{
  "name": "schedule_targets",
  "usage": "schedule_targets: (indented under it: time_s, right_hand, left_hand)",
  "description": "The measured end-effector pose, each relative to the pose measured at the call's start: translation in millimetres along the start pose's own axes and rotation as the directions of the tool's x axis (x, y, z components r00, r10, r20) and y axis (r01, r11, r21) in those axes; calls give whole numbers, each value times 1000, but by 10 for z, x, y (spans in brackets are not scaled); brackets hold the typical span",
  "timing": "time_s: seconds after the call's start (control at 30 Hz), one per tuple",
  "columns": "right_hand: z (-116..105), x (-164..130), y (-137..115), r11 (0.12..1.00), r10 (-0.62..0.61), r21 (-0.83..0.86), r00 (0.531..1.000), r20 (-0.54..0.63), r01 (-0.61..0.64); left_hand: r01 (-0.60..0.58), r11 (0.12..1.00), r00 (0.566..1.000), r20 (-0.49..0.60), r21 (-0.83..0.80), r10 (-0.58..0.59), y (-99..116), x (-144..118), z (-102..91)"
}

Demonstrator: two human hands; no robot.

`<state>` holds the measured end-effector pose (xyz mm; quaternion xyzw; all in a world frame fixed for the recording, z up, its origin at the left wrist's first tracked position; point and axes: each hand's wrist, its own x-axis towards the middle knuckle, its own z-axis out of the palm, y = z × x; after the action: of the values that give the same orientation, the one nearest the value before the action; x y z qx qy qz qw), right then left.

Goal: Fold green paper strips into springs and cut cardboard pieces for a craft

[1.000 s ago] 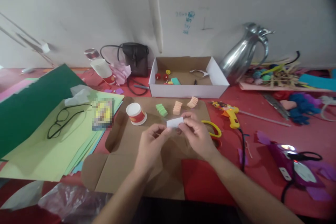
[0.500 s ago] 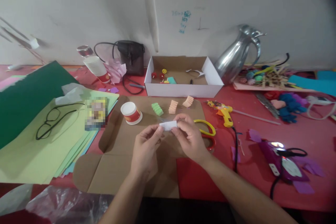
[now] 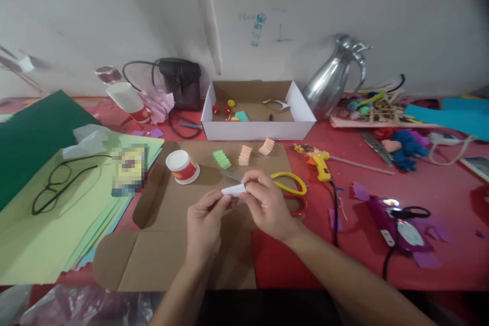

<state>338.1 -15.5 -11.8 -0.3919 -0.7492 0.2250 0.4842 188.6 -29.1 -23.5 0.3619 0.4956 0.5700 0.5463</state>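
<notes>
Between both hands is a small white strip of paper, tilted slightly upward to the right. My left hand pinches its left end, and my right hand grips the right end. Beyond the hands, a green pleated paper piece and two peach ones, a middle one and a right one, lie on flattened cardboard. Scissors with one yellow and one red handle are partly hidden behind my right hand. A red and white paper cup stands to the left.
A white box with small items stands at the back, beside a metal jug. Rightward lie a yellow glue gun and a purple power strip with cords. Glasses rest on paper sheets at left.
The white paper strip has turned from nearly level to a tilt, its right end higher. Both hands still hold it. The whole view has shifted a little, so things appear further left.
</notes>
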Motion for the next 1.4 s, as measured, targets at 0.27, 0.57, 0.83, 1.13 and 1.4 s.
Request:
schedule_targets:
  time_s: [0.27, 0.57, 0.83, 1.13, 1.4]
  right_hand:
    - [-78, 56, 25, 994, -4, 112, 986, 169, -15]
    - [-148, 59, -13, 882, 128, 445, 988, 85, -153]
    - [-163, 77, -55, 803, 99, 549, 959, 264, -234]
    - [-105, 31, -33, 747, 191, 598, 955, 227, -292]
    - [-78, 43, -56, 737, 146, 633, 970, 193, -237]
  left_hand:
    - [391, 866, 918, 199, -311, -343, 187, 94, -92]
    - [581, 737, 805, 376, -345, -459, 255, 92, -125]
    - [656, 629, 751, 435, -416, -496, 228, -57, 23]
    - [675, 615, 730, 493, -409, -474, 184, -26, -7]
    - [619, 686, 759, 518, -383, -395, 197, -59, -18]
